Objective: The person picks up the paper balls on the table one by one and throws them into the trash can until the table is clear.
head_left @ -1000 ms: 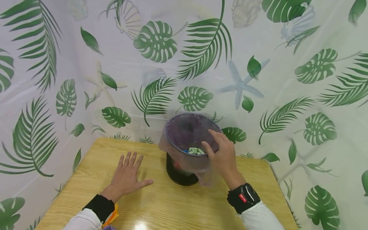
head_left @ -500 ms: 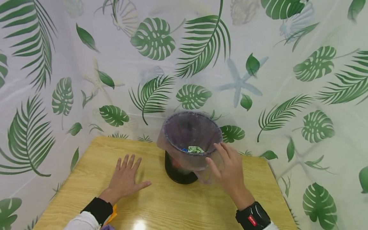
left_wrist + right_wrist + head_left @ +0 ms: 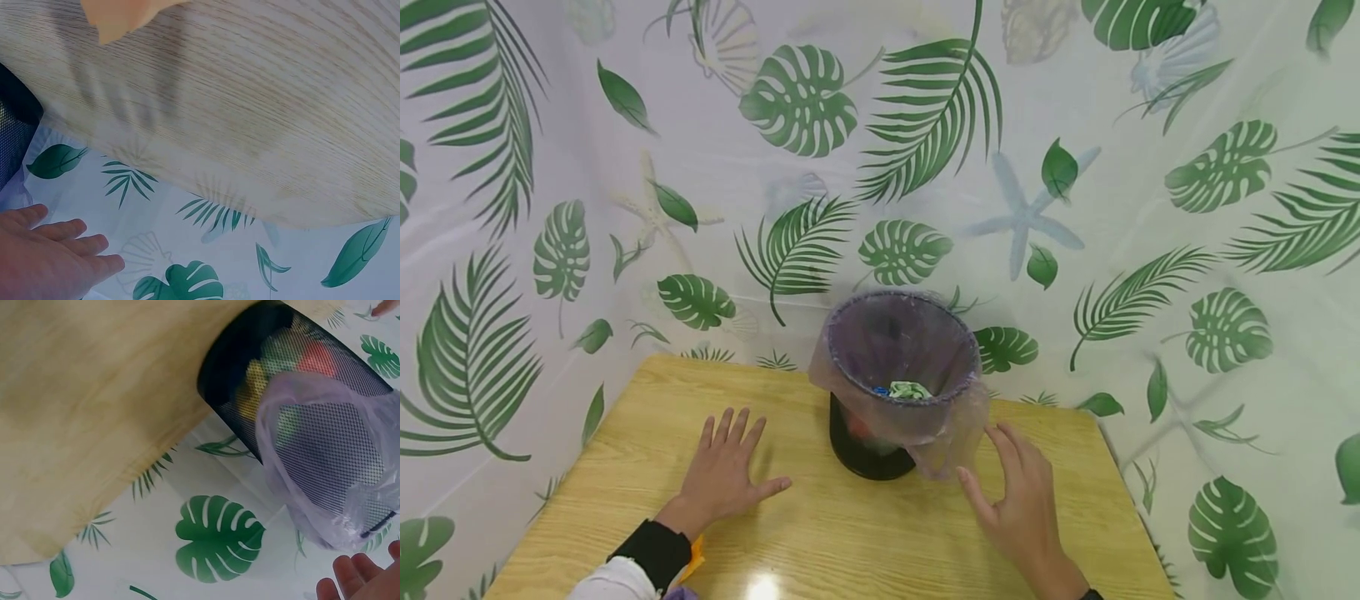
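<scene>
White left sleeve [image 3: 616,581], wide black left wristband [image 3: 653,552]; sliver of black right wristband [image 3: 1092,595], at head view's lower edge

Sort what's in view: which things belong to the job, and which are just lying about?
Likely the job:
black mesh bin
purplish bag over its rim, near the right fingers
green-and-white piece and blue piece inside

Seemingly lying about:
orange item beside the left wristband
purple item at the head view's bottom edge
</scene>
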The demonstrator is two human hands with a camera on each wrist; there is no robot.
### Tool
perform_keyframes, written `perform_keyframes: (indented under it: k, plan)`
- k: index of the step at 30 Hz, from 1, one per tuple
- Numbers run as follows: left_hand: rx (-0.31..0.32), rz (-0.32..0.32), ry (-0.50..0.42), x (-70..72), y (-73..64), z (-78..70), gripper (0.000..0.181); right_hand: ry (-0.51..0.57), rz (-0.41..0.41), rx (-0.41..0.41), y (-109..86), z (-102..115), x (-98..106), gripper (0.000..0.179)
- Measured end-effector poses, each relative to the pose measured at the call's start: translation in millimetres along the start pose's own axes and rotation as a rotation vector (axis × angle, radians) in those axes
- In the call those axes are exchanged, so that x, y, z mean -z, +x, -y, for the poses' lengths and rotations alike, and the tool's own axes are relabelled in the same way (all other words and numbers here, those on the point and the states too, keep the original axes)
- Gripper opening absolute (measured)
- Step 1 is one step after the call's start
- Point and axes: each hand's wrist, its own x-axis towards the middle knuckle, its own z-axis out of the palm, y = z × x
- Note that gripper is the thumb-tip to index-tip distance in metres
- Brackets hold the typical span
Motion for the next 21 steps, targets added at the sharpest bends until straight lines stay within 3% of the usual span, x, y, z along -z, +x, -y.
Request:
perform_keyframes:
  k: [8,16,19,21]
  plan:
    - [0.002,0.002,0.01,0.8,-0.1,-0.1,0.106,-0.001,0.141,-0.1,-34.1,-3,0,0.06]
    - [0.006,0.007,0.002,1.9,-1.2,0.0,0.105,-0.017,0.271,-0.056,-62.0,-1,-8,0.053]
    - [0.007,0.011,-0.002,2.4,-0.7,-0.2,0.105,0.012,0.389,-0.037,-71.9,3,-12,0.055]
    - [0.007,0.01,-0.003,2.5,-0.4,-0.4,0.105,0.077,0.515,-0.023,-78.1,6,-13,0.055]
